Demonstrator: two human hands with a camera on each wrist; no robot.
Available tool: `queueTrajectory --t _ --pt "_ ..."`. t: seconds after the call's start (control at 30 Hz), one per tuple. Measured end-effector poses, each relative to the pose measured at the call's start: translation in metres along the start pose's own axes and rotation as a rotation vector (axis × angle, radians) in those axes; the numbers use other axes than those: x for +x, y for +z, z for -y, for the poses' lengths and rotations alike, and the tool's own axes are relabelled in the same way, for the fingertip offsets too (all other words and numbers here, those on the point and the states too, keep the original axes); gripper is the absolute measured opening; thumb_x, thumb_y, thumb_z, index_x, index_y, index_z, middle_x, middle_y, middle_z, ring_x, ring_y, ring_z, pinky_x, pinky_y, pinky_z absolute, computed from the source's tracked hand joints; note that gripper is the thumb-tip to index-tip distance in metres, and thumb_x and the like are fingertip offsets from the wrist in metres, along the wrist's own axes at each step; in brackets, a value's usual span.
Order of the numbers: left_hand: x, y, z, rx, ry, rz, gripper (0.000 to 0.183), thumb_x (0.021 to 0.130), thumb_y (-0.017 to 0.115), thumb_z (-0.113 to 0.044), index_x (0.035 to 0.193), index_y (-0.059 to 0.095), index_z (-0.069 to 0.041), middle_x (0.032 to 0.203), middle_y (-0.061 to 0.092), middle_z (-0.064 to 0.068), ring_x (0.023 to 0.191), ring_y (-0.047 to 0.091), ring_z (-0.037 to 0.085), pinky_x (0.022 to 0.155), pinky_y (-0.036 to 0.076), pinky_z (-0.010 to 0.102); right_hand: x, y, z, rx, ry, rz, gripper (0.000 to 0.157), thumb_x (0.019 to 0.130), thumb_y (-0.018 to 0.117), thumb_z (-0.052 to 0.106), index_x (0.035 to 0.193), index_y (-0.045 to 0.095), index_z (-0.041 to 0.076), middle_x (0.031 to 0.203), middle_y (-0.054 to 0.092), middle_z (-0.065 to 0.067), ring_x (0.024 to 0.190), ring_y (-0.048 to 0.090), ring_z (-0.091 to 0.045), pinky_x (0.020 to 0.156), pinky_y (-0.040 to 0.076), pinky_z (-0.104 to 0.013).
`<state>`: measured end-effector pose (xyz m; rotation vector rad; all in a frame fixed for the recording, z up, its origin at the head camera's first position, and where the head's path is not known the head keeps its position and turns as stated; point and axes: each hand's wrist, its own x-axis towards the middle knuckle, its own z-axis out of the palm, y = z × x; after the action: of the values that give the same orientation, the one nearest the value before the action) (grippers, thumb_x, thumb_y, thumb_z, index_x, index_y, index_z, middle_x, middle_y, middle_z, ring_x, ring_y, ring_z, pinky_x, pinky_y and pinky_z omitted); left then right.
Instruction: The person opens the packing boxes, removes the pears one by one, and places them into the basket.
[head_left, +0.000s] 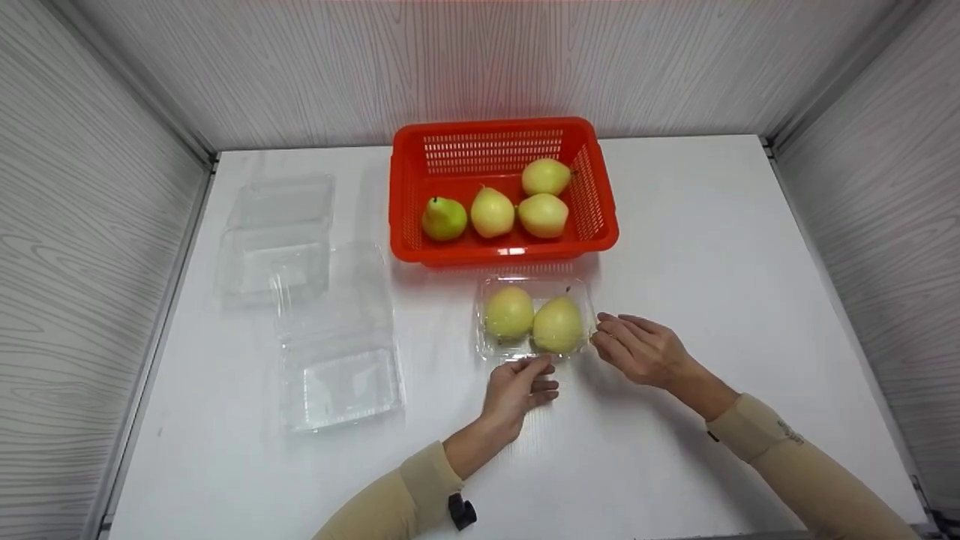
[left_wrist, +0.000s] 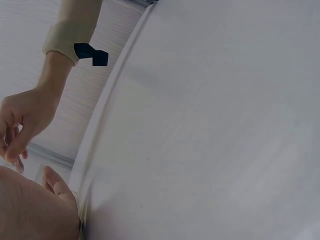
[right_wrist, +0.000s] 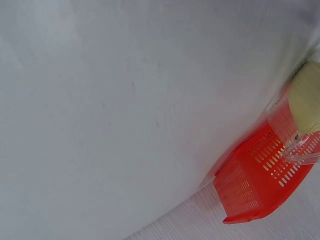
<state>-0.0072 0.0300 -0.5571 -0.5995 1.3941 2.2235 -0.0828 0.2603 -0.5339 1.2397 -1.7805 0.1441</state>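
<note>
A clear plastic clamshell box with two yellow-green pears inside lies in front of the red basket. Its lid lies over the pears. My left hand is at the box's front edge, thumb tip right at the rim, with the other fingers spread loosely to the right. At the box's right side my right hand has its fingertips against the edge, fingers relaxed. In the right wrist view, one pear shows through the clear plastic; the right hand is out of that view.
A red basket with several pears stands at the back of the white table. Two empty clear clamshell boxes lie with lids raised on the left. Wood-grained panels enclose the back and sides.
</note>
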Motion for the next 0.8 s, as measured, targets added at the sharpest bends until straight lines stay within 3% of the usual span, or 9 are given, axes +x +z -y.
queueTrajectory --t 0.37,0.8 --pt "-0.005 -0.021 -0.01 -0.027 -0.014 -0.025 0.026 0.102 0.07 -0.024 0.11 0.065 0.0 0.091 0.072 0.002 0.075 0.072 0.01 0.074 0.065 0.025 0.009 0.0 0.0 0.051 0.094 -0.05 0.025 0.103 0.065 0.014 0.083 0.074 0.001 0.081 0.077 -0.013 0.072 0.078 -0.021 0.063 0.066 -0.035" --pt "-0.01 -0.045 -0.02 -0.069 -0.008 -0.043 0.027 0.104 0.065 -0.026 0.114 0.06 -0.001 0.094 0.069 0.001 0.082 0.071 0.013 0.079 0.065 0.026 0.01 0.002 -0.001 0.075 0.171 -0.077 0.024 0.102 0.067 0.017 0.085 0.075 0.001 0.082 0.078 -0.013 0.071 0.078 -0.025 0.059 0.065 -0.039"
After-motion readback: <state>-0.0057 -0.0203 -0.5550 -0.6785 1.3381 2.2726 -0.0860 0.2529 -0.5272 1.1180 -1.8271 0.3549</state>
